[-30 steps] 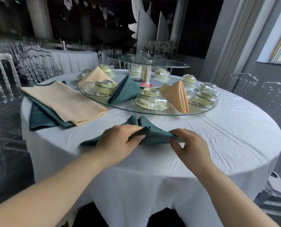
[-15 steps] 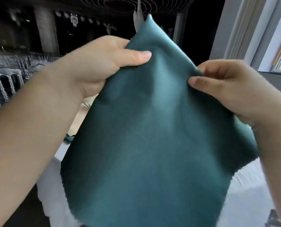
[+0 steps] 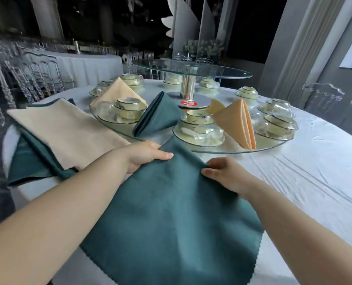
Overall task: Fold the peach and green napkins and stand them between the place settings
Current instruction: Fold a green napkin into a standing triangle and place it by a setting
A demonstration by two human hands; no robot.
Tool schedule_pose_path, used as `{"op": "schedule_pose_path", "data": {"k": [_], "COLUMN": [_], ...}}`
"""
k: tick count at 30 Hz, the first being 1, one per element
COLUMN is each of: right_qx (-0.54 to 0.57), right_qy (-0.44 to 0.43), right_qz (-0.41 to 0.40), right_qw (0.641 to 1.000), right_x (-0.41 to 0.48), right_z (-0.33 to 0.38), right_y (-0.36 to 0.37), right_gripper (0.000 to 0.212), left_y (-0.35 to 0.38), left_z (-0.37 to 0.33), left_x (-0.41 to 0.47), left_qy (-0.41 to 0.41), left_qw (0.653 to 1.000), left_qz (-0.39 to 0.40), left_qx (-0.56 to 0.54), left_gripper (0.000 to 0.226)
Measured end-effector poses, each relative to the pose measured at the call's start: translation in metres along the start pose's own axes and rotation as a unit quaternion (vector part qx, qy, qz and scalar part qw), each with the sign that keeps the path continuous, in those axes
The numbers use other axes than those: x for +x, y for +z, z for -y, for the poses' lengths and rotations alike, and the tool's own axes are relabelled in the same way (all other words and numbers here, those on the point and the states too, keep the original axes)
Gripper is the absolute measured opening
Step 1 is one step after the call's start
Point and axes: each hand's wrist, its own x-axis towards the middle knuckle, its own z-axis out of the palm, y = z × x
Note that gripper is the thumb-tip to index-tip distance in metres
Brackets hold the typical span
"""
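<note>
Over the near side of the tabletop [image 3: 314, 171], you held an opened green napkin [image 3: 171, 212] by its far edge. Both forearms reached forward and angled slightly inward, so the hands sat close together. Your left hand [image 3: 144, 156] gripped the cloth with the thumb laid flat across the top and pointing right, while its other fingers were hidden beneath the fabric. Your right hand [image 3: 222, 173] pinched the same edge just beside it, with the thumb pointing left toward the other thumb and the fingers curled over a bunched ridge of cloth. Between the two hands the fabric rose into a low peak, and from there it spread wide toward you between your forearms. Just beyond your left hand lay a flat peach stack [image 3: 68, 128], resting on a green pile [image 3: 29, 161] near the rim. Farther in, on the glass turntable [image 3: 263, 148], a standing green napkin [image 3: 158, 116] stood between the left place setting [image 3: 123, 110] and the near place setting [image 3: 199, 128]. A standing peach napkin [image 3: 236, 122] stood just to the right of the near one. A second peach napkin [image 3: 117, 89] rose behind the left setting.
</note>
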Motion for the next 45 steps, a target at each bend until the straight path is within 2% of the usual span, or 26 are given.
{"op": "schedule_pose_path", "data": {"k": [4,10,14,16,20,24,27,30,34,38,40,42,45], "right_qx": [-0.102,-0.117,-0.105,-0.107,-0.131,-0.049,-0.029,-0.085,-0.202,-0.237,-0.274,-0.317,-0.349], "right_qy": [-0.003,0.012,0.008,0.008,0.038,0.082,0.094,0.101,0.082,0.053,0.022,-0.016,-0.089], "right_qz": [-0.071,-0.148,-0.167,-0.146,-0.052,0.012,0.064,0.089,0.068,-0.011,-0.048,-0.077,-0.118], "right_qw": [0.992,0.982,0.98,0.984,0.989,0.995,0.993,0.987,0.974,0.97,0.96,0.945,0.925], "right_x": [0.037,0.067,0.071,0.069,0.053,0.026,0.013,0.009,0.011,0.018,0.019,0.016,0.009], "right_z": [-0.008,-0.015,-0.019,-0.021,-0.03,-0.049,-0.057,-0.061,-0.06,-0.059,-0.06,-0.062,-0.07], "right_y": [0.009,0.017,0.015,0.01,-0.014,-0.045,-0.058,-0.059,-0.048,-0.036,-0.031,-0.028,-0.026], "right_gripper": [0.015,0.017,0.018,0.019,0.023,0.003,0.014,0.017,0.014,0.017,0.01,0.013,0.016], "left_y": [-0.014,-0.025,-0.031,-0.036,-0.052,-0.058,-0.058,-0.057,-0.056,-0.059,-0.057,-0.055,-0.054], "left_z": [0.003,-0.002,0.001,0.003,0.012,0.027,0.038,0.042,0.044,0.05,0.056,0.063,0.078], "left_x": [0.033,0.059,0.058,0.049,0.014,-0.027,-0.037,-0.039,-0.035,-0.029,-0.03,-0.032,-0.037], "left_qy": [-0.017,-0.024,-0.021,-0.017,-0.021,-0.074,-0.104,-0.102,-0.062,-0.011,0.02,0.073,0.21], "left_qw": [1.0,0.999,0.996,0.989,0.956,0.928,0.904,0.894,0.87,0.825,0.799,0.785,0.749], "left_qz": [-0.015,-0.035,-0.033,-0.054,-0.112,-0.083,-0.074,-0.078,-0.109,-0.175,-0.22,-0.258,-0.291], "left_qx": [0.008,0.03,0.081,0.138,0.271,0.355,0.408,0.43,0.477,0.537,0.559,0.558,0.556], "left_gripper": [0.014,0.012,0.008,0.01,0.025,0.018,0.017,0.015,0.028,0.033,0.035,0.039,0.04]}}
